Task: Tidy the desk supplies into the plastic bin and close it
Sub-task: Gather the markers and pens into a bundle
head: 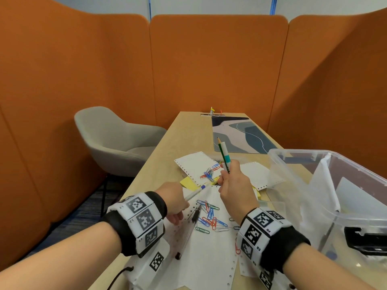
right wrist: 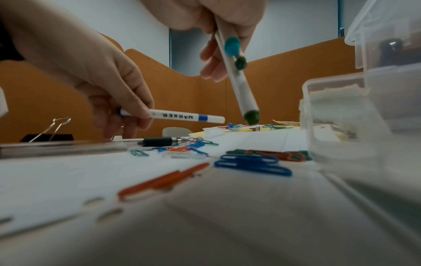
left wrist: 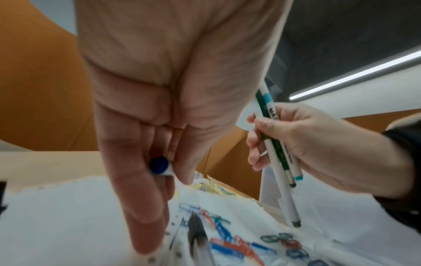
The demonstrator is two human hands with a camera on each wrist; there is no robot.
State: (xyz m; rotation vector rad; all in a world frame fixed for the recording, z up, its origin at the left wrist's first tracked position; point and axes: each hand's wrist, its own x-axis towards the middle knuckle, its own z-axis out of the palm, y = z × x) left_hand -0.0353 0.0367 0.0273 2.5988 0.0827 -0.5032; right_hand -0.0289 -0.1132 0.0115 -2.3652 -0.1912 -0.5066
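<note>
The clear plastic bin stands open at the right of the desk, with white paper already inside, while coloured paper clips and a black pen lie on perforated white sheets just to its left. The right hand grips a bundle of a teal marker, a green pencil and a third white marker upright beside the bin. The left hand pinches a blue-banded marker level above the clips.
</note>
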